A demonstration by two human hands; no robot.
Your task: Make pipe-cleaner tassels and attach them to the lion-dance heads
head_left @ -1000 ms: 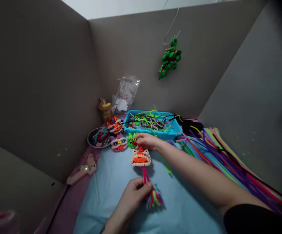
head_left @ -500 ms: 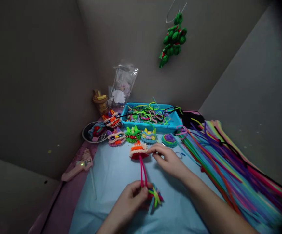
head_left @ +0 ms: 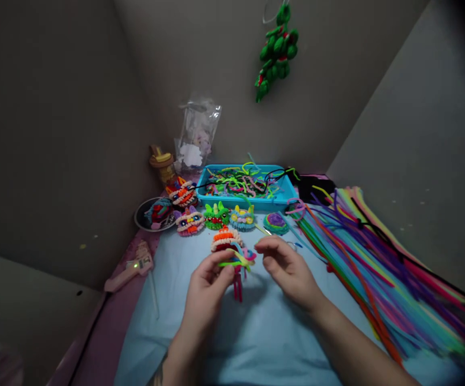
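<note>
My left hand (head_left: 207, 287) pinches a small bundle of short pipe cleaners (head_left: 241, 261) in yellow, green, blue and pink. Two pink pipe cleaner ends (head_left: 237, 288) hang below it. Just right of the bundle is my right hand (head_left: 290, 273), its fingers curved, thumb apart, with nothing visible between them. Behind the bundle sits an orange and cream pipe cleaner piece (head_left: 224, 236), partly hidden by it. Finished-looking animal heads stand in a row beyond: a purple and cream one (head_left: 189, 221), a green one (head_left: 216, 216) and a blue and yellow one (head_left: 242, 219).
A blue tray (head_left: 248, 204) of pipe cleaner scraps lies at the back. Long pipe cleaners (head_left: 377, 268) spread along the right. At left are a pink glue gun (head_left: 131, 271) and a round bowl (head_left: 139, 217). A purple and teal coil (head_left: 275, 222) lies right of the heads.
My left hand has lifted the bundle up and forward, near the orange and cream piece. My right hand has left that piece and now faces the bundle. The view has shifted slightly.
</note>
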